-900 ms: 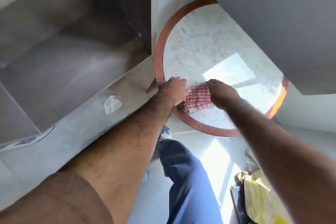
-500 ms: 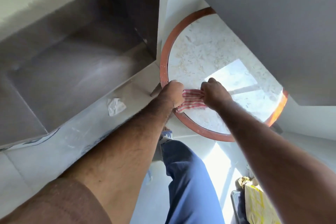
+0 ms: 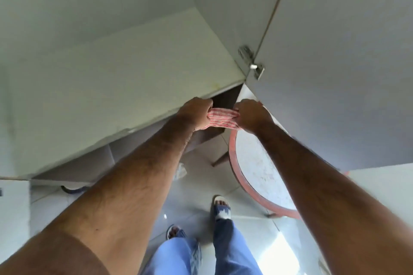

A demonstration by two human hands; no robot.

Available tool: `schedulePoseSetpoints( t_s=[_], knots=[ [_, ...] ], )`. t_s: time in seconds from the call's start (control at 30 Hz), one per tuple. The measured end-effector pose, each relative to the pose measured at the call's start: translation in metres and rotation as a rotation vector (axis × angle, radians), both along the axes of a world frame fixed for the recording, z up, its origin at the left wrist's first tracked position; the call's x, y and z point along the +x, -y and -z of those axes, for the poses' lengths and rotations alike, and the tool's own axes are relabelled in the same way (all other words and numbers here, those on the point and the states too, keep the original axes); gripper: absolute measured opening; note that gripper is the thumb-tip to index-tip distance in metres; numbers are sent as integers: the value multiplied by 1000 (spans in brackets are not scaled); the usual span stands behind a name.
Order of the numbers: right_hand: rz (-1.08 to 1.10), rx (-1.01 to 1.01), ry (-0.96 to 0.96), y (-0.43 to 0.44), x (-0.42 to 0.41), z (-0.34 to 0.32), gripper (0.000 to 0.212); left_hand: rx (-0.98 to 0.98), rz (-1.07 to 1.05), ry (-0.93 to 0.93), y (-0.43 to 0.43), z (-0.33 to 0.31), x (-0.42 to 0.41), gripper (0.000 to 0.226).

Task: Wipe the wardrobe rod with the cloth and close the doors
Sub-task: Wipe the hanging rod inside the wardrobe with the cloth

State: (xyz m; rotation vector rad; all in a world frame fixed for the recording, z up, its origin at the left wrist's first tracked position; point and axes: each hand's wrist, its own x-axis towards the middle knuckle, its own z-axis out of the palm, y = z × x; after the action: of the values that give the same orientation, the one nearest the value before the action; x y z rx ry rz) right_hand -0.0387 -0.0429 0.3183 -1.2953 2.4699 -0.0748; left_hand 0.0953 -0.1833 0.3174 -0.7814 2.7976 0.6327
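A red-and-white striped cloth (image 3: pixel 222 117) is stretched flat between my two fists in the middle of the head view. My left hand (image 3: pixel 196 113) grips its left end and my right hand (image 3: pixel 251 116) grips its right end. Both hands are held out in front of the open wardrobe, level with the front edge of a pale shelf (image 3: pixel 125 82). The open wardrobe door (image 3: pixel 348 56) hangs at the right, its metal hinge (image 3: pixel 251 60) just above my right hand. No wardrobe rod shows in this view.
A round table (image 3: pixel 257 163) with a red-brown rim and marbled top stands below my right arm. My sandalled feet (image 3: pixel 220 206) are on the glossy tiled floor. A crumpled white scrap (image 3: pixel 180 171) lies on the floor near the wardrobe base.
The view has swung upward from the lower compartment to the wardrobe shelf and door. Both hands have lifted the cloth off the round table and now hold it taut in front of the shelf.
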Motion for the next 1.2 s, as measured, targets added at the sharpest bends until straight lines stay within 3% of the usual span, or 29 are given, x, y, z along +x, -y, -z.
schedulePoseSetpoints(
  t_s=[0.33, 0.67, 0.97, 1.2],
  knots=[
    [-123, -248, -96, 128, 74, -179, 18, -157, -183, -359, 108, -191, 113, 23],
    [-288, -700, -134, 233, 156, -347, 20, -358, -371, -763, 204, -348, 211, 16],
    [-365, -1260, 86, 314, 190, -530, 24, -664, -450, -1236, 258, -523, 240, 25],
    [-600, -1789, 91, 343, 203, -691, 43, -902, -413, -1647, 275, -695, 263, 35]
  ],
)
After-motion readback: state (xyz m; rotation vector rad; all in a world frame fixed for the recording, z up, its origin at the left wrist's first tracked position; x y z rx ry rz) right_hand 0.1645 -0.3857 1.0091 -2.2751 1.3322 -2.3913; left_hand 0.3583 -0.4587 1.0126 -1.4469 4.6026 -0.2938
